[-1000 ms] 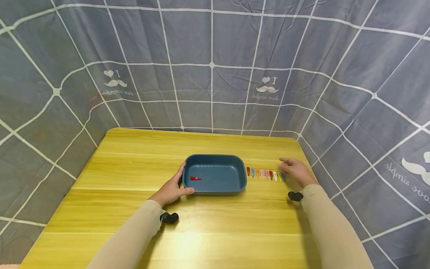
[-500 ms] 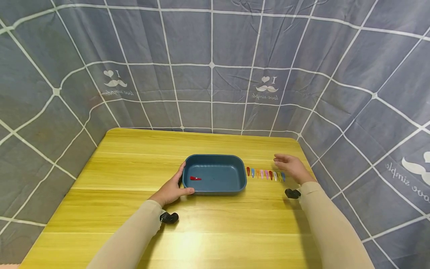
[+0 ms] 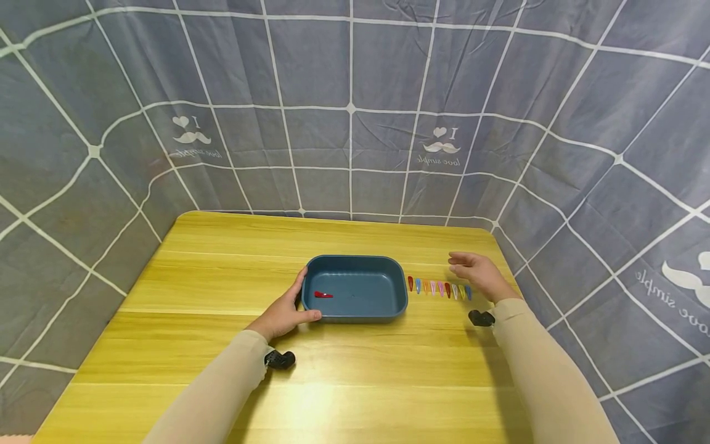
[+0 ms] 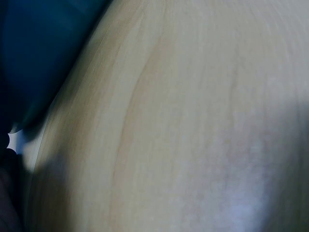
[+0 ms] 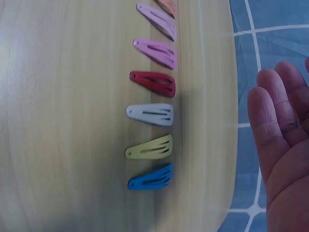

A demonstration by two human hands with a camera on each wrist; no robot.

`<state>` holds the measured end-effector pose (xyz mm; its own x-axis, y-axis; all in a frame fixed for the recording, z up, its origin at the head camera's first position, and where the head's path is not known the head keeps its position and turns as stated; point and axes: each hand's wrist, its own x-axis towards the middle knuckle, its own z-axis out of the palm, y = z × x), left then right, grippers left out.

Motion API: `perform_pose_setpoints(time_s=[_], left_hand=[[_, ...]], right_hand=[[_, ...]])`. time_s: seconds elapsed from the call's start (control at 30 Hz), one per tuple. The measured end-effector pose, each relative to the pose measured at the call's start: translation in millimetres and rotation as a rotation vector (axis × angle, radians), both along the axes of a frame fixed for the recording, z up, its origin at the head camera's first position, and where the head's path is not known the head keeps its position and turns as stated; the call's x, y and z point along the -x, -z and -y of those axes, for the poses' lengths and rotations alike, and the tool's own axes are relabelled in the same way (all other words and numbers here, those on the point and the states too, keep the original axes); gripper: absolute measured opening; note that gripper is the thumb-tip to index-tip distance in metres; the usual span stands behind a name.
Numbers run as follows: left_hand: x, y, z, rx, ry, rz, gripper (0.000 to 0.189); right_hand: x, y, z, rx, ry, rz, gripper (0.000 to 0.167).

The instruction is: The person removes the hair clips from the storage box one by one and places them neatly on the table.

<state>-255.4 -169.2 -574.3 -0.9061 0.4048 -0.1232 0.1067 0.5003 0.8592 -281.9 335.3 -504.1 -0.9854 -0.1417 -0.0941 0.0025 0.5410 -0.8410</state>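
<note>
A dark blue plastic box point(image 3: 355, 287) stands on the table in the head view, with a red snap hair clip point(image 3: 323, 295) lying in its left part. My left hand point(image 3: 283, 313) holds the box's left end, thumb at the front wall and fingers along the left side. Right of the box, several snap hair clips lie in a row, among them a white clip point(image 5: 149, 114), a yellow clip point(image 5: 149, 148) and a blue clip point(image 5: 150, 179). Just behind the row's right end hovers my right hand point(image 3: 481, 275), its fingers loosely extended and holding nothing.
The wooden table point(image 3: 344, 382) carries the box and clips. A grey curtain point(image 3: 316, 142) with white grid lines hangs behind and beside it. Each wrist wears a small black camera, such as the right wrist camera point(image 3: 481, 318).
My right hand has moved slightly left and away from me, uncovering the blue clip at the row's right end. The left hand, box and clips have stayed in place.
</note>
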Motion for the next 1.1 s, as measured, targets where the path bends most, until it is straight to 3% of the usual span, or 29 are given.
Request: perform_pose_setpoints(time_s=[0.47,1.1], left_hand=[[0.3,-0.1,0.2,-0.002,-0.003,-0.006,0.119],[1.2,1.7,0.4,-0.002,-0.003,-0.005,0.118]], right_hand=[[3.5,-10.1,16.6,-0.021,-0.011,0.041,0.058],[8.8,-20.6,46.4,-0.110,-0.084,-0.012,0.052]])
